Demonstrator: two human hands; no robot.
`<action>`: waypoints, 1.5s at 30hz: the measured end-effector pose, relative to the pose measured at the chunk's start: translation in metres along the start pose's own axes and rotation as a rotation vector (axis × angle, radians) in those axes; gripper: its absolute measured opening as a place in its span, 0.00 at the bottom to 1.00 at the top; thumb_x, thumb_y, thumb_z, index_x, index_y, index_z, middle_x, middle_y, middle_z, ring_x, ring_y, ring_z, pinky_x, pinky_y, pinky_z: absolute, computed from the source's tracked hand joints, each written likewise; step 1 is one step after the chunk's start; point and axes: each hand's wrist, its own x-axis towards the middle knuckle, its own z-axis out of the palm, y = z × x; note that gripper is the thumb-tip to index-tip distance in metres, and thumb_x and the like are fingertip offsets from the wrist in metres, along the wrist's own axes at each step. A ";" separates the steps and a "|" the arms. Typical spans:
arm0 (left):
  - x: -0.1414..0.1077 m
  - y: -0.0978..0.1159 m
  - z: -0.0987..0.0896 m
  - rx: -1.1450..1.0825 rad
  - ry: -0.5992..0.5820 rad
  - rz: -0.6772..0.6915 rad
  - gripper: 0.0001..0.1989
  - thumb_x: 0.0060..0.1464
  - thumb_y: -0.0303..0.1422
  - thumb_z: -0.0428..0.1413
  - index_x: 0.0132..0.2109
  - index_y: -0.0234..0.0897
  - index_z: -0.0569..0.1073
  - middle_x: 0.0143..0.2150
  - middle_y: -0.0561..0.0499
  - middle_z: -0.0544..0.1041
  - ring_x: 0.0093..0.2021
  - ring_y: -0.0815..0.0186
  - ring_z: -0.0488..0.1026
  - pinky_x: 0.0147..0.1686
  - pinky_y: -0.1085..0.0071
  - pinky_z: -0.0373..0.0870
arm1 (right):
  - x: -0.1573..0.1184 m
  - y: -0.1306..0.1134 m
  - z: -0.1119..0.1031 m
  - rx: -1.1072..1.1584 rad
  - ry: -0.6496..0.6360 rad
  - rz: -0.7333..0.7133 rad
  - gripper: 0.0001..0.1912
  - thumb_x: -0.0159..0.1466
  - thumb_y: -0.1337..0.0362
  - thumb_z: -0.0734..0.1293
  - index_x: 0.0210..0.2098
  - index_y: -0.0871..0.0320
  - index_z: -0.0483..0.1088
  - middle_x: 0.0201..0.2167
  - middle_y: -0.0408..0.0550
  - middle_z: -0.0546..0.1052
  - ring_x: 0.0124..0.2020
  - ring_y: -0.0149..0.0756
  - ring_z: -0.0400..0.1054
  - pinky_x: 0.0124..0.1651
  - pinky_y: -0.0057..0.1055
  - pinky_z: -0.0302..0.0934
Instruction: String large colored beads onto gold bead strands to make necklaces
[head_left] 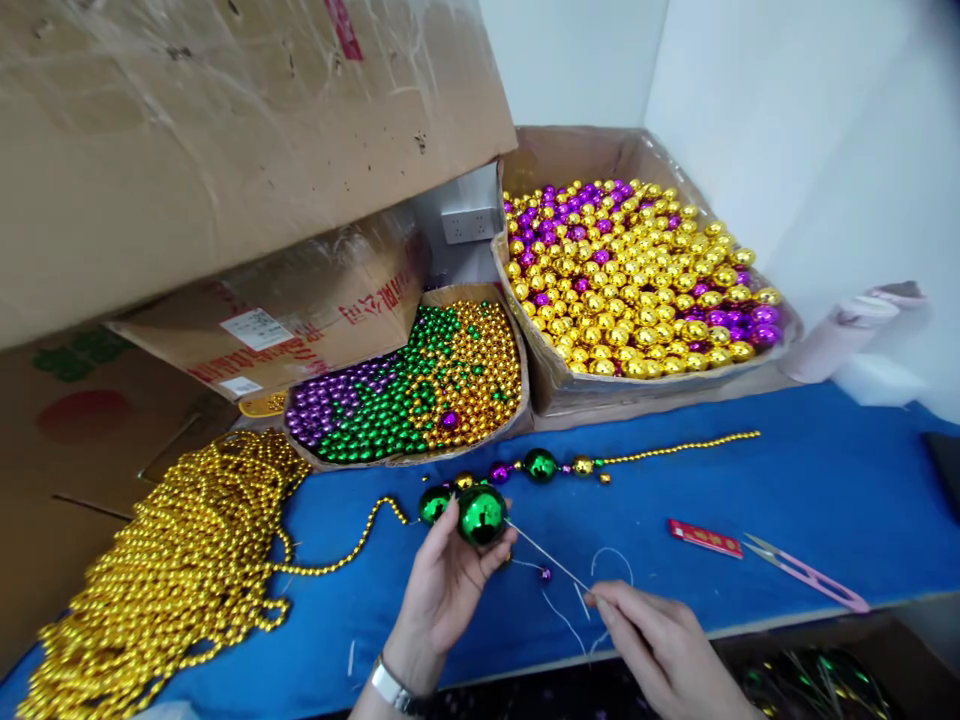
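My left hand (442, 585) is closed around a large shiny green bead (481, 515), fingers and thumb on its sides. A taut thin white thread (546, 554) runs from the bead to my right hand (652, 635), whose fingertips pinch it. Beside the held bead is another green bead (433, 505), joined to a string of small gold beads (352, 560). Just behind lies a strand with a gold bead, a purple bead (499, 472) and a green bead (540, 465), ending in a gold bead chain (682, 447). A small purple bead (545, 574) lies between my hands.
Gold bead strands (172, 560) are heaped at left. A box of small beads (405, 390) and a larger box of gold and purple beads (637, 280) stand behind. Pink thread snips (810, 575) and a red packet (705, 537) lie at right on blue cloth (750, 500).
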 end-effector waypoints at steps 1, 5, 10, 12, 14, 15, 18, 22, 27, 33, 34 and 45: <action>0.000 0.001 0.000 -0.011 -0.007 -0.016 0.15 0.59 0.37 0.50 0.48 0.31 0.67 0.45 0.37 0.76 0.37 0.58 0.77 0.35 0.68 0.75 | 0.001 0.000 0.000 -0.004 0.005 0.000 0.14 0.67 0.59 0.55 0.35 0.53 0.71 0.24 0.44 0.75 0.22 0.33 0.70 0.28 0.25 0.66; 0.000 0.002 -0.003 -0.045 -0.038 -0.036 0.16 0.60 0.39 0.47 0.49 0.31 0.66 0.45 0.35 0.76 0.31 0.64 0.77 0.28 0.73 0.74 | 0.000 0.002 0.000 -0.034 -0.001 0.011 0.15 0.68 0.59 0.55 0.34 0.53 0.71 0.21 0.43 0.73 0.20 0.33 0.68 0.27 0.26 0.66; 0.001 0.002 -0.005 -0.077 -0.047 -0.036 0.17 0.61 0.40 0.46 0.50 0.32 0.66 0.44 0.35 0.76 0.29 0.65 0.76 0.26 0.74 0.72 | -0.003 0.005 0.001 -0.044 0.010 -0.005 0.14 0.67 0.59 0.57 0.32 0.53 0.71 0.19 0.43 0.72 0.20 0.33 0.68 0.28 0.26 0.66; 0.001 0.001 -0.005 -0.073 -0.042 -0.042 0.17 0.60 0.40 0.47 0.49 0.32 0.66 0.44 0.35 0.76 0.29 0.65 0.76 0.26 0.74 0.72 | -0.003 0.005 0.002 -0.044 0.007 -0.014 0.14 0.67 0.59 0.56 0.32 0.53 0.71 0.20 0.43 0.72 0.21 0.33 0.69 0.28 0.26 0.66; 0.001 0.001 -0.004 -0.060 -0.050 -0.049 0.17 0.60 0.40 0.47 0.49 0.32 0.66 0.44 0.35 0.76 0.29 0.65 0.76 0.26 0.74 0.72 | -0.002 0.005 0.002 -0.043 0.002 -0.019 0.15 0.67 0.59 0.56 0.32 0.53 0.72 0.20 0.43 0.72 0.21 0.33 0.69 0.28 0.26 0.66; 0.001 0.000 -0.003 -0.050 -0.058 -0.054 0.17 0.60 0.40 0.47 0.49 0.31 0.66 0.45 0.36 0.76 0.29 0.65 0.76 0.26 0.74 0.72 | -0.002 0.005 0.002 -0.044 0.000 -0.019 0.15 0.67 0.59 0.55 0.33 0.53 0.72 0.20 0.43 0.73 0.21 0.33 0.69 0.28 0.26 0.66; -0.001 -0.002 -0.001 -0.018 -0.076 -0.075 0.19 0.61 0.40 0.46 0.50 0.30 0.67 0.44 0.36 0.76 0.28 0.65 0.76 0.26 0.74 0.73 | 0.000 0.005 0.003 -0.053 -0.011 -0.018 0.16 0.68 0.59 0.55 0.33 0.54 0.71 0.21 0.44 0.73 0.22 0.34 0.70 0.28 0.26 0.67; -0.003 -0.004 0.001 0.015 -0.092 -0.082 0.20 0.60 0.41 0.47 0.54 0.33 0.65 0.42 0.39 0.77 0.27 0.66 0.75 0.24 0.75 0.72 | 0.001 0.005 0.005 -0.067 -0.022 -0.034 0.16 0.68 0.58 0.54 0.35 0.54 0.71 0.23 0.45 0.74 0.24 0.34 0.71 0.31 0.27 0.67; -0.007 -0.012 0.002 0.076 -0.157 -0.065 0.22 0.59 0.43 0.47 0.57 0.38 0.62 0.46 0.38 0.75 0.30 0.64 0.76 0.25 0.74 0.72 | 0.003 0.006 0.010 -0.060 -0.019 -0.044 0.15 0.68 0.60 0.54 0.35 0.54 0.71 0.25 0.46 0.76 0.25 0.34 0.71 0.33 0.26 0.67; -0.012 -0.025 -0.003 0.149 -0.243 -0.031 0.22 0.56 0.32 0.54 0.58 0.40 0.62 0.50 0.39 0.71 0.33 0.65 0.75 0.28 0.75 0.69 | 0.001 0.011 0.012 -0.036 -0.074 -0.012 0.11 0.67 0.65 0.55 0.37 0.55 0.68 0.29 0.46 0.76 0.30 0.34 0.72 0.35 0.26 0.66; -0.012 -0.027 -0.004 0.148 -0.244 -0.037 0.22 0.56 0.32 0.54 0.58 0.40 0.62 0.50 0.39 0.71 0.33 0.65 0.75 0.28 0.75 0.69 | 0.000 0.011 0.012 -0.034 -0.081 -0.010 0.11 0.67 0.65 0.55 0.38 0.55 0.68 0.30 0.46 0.76 0.30 0.34 0.72 0.35 0.26 0.66; -0.008 -0.004 -0.002 0.432 0.062 0.341 0.25 0.50 0.32 0.60 0.55 0.43 0.65 0.49 0.46 0.70 0.46 0.58 0.70 0.45 0.63 0.68 | -0.006 0.025 0.002 -0.125 -0.035 0.010 0.11 0.67 0.64 0.55 0.37 0.54 0.69 0.25 0.45 0.74 0.23 0.33 0.69 0.34 0.29 0.68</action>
